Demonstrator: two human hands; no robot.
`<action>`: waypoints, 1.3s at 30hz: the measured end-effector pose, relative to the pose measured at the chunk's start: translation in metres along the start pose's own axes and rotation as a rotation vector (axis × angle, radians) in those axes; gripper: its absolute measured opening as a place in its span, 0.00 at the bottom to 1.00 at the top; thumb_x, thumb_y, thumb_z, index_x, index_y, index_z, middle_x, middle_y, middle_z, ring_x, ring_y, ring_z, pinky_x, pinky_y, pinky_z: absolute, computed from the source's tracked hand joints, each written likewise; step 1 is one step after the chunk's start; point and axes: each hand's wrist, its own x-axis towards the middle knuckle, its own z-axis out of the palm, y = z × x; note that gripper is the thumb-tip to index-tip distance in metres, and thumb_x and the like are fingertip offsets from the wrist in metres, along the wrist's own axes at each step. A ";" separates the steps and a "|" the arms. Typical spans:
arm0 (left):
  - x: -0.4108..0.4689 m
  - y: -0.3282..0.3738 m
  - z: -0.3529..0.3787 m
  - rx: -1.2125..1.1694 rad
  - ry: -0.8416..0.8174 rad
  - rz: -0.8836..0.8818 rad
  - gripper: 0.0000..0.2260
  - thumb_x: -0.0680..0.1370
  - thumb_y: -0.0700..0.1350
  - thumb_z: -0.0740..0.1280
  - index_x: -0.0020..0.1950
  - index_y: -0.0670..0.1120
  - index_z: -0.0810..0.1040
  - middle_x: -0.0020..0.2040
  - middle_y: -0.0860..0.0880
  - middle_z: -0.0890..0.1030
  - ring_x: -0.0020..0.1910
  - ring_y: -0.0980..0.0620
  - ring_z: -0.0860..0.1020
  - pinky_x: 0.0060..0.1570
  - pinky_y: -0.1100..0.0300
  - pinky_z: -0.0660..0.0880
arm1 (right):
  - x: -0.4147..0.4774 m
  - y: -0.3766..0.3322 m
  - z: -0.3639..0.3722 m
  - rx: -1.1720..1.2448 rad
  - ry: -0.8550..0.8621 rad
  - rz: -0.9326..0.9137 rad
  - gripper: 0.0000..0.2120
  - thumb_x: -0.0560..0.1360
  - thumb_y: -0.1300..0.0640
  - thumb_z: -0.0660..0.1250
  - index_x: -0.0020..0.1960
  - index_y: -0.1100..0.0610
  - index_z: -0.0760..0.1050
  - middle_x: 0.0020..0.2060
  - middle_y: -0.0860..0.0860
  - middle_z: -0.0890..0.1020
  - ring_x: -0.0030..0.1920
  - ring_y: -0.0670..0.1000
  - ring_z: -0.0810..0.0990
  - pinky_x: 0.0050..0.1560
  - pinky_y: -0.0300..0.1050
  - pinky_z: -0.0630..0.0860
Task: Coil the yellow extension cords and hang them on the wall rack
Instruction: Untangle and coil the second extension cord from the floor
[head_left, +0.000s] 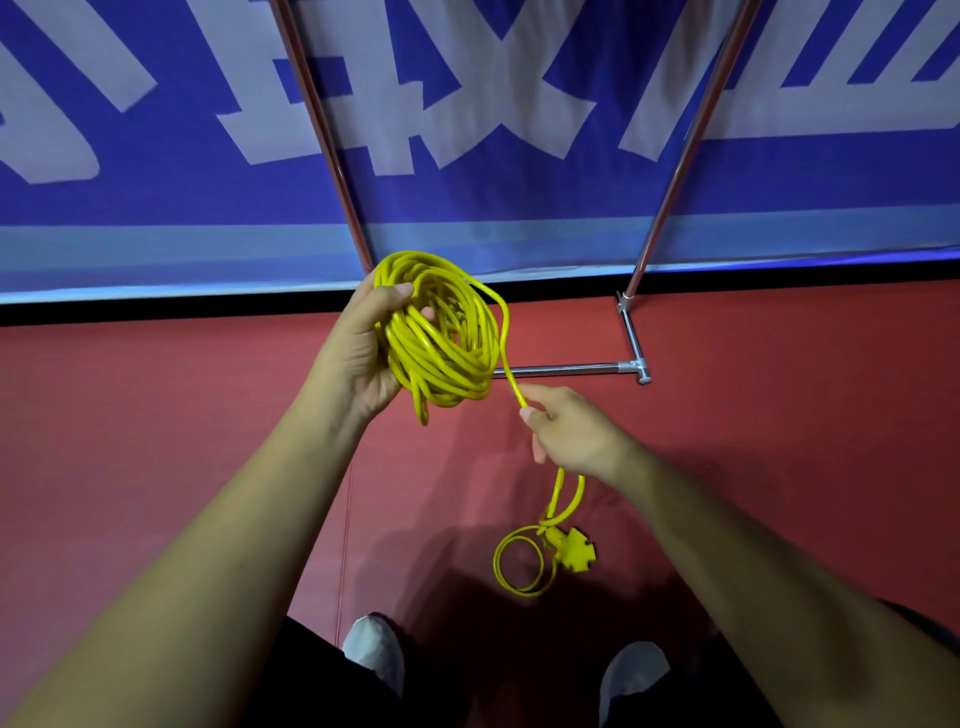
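My left hand (358, 353) grips a thick coil of yellow extension cord (441, 338) at chest height, thumb over the top of the loops. One strand leaves the coil's right side and runs down to my right hand (569, 431), which pinches it between thumb and fingers. Below that hand the cord hangs to the floor, where it forms a small loop (522, 564) beside its yellow multi-socket end (571, 553). The metal rack (675, 171) stands in front of me against the wall.
The rack's chrome base bars (571, 370) lie on the red floor (156, 441) just beyond the coil. A blue banner with large white characters (467, 104) covers the wall behind. My two shoes (376, 649) are at the bottom edge.
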 end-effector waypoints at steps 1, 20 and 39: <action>0.000 -0.001 0.001 -0.007 -0.005 -0.014 0.07 0.78 0.36 0.61 0.55 0.43 0.74 0.42 0.43 0.79 0.34 0.52 0.79 0.38 0.54 0.80 | -0.001 -0.001 0.001 -0.002 -0.013 0.005 0.13 0.82 0.63 0.55 0.61 0.68 0.71 0.29 0.57 0.77 0.19 0.40 0.71 0.25 0.31 0.65; 0.008 -0.004 -0.004 0.088 0.122 0.320 0.26 0.78 0.33 0.68 0.71 0.53 0.66 0.43 0.42 0.74 0.40 0.45 0.79 0.55 0.39 0.73 | -0.023 -0.024 0.021 0.490 -0.364 0.333 0.13 0.81 0.66 0.50 0.62 0.63 0.66 0.36 0.59 0.80 0.24 0.50 0.73 0.27 0.41 0.71; -0.005 0.007 0.000 0.138 -0.335 -0.172 0.24 0.64 0.33 0.66 0.57 0.52 0.72 0.34 0.45 0.69 0.26 0.51 0.70 0.30 0.63 0.71 | 0.018 -0.001 -0.016 0.525 0.481 -0.027 0.12 0.79 0.56 0.60 0.37 0.54 0.73 0.27 0.48 0.72 0.25 0.45 0.68 0.27 0.39 0.63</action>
